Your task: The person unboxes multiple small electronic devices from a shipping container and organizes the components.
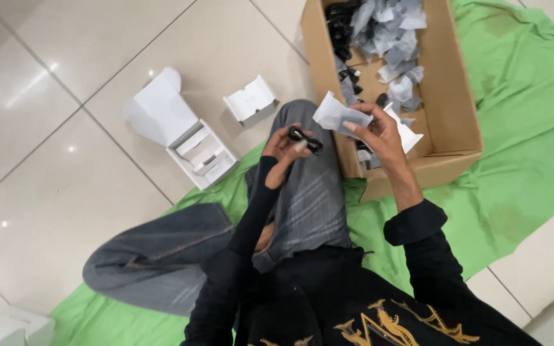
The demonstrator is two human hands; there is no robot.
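A: What is noted at left?
B: An opened white box [193,144] is seen on the floor. A small black part [305,139] is pinched in the left hand [283,150].
A: And right?
B: A clear plastic bag [338,115] is grasped by the right hand [376,131], near the cardboard box [453,96].

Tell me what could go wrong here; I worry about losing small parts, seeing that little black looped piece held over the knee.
The left hand pinches the small black looped part only at the fingertips above the raised knee; it could slip onto the crumpled green cloth and hide in a fold. The right hand holds a thin translucent plastic pouch loosely beside the open brown cardboard box; it could drop among the similar pouches there.
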